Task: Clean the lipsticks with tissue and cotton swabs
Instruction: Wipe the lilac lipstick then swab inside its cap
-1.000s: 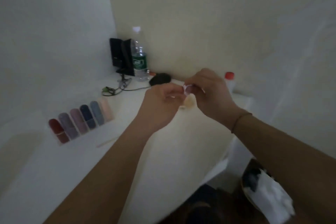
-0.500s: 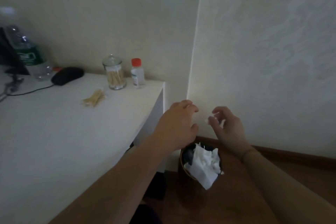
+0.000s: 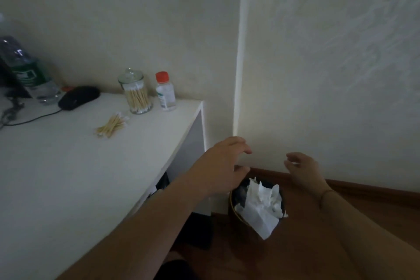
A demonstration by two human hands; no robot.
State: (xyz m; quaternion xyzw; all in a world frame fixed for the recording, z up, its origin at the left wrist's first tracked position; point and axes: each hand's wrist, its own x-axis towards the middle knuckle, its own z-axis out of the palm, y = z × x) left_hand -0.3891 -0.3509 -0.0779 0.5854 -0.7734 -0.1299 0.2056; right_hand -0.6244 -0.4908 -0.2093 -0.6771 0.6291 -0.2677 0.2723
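I can read no writing: the green label on the water bottle (image 3: 27, 75) and the pale label on the small red-capped bottle (image 3: 166, 92) are both too blurred. My left hand (image 3: 223, 163) and right hand (image 3: 302, 169) hang over the dark bin (image 3: 234, 206) of crumpled tissue (image 3: 261, 204), fingers loosely spread, grasping nothing I can see. The white bench (image 3: 68, 177) ends just left of my left hand, its corner near the wall join. Far left of that hand lie loose cotton swabs (image 3: 112, 124), with the glass swab jar (image 3: 136, 92) and a black mouse (image 3: 78, 98) behind them. No lipsticks show in this view. Brown wooden floor (image 3: 318, 245) lies below my right hand, bare pale wall beyond it.
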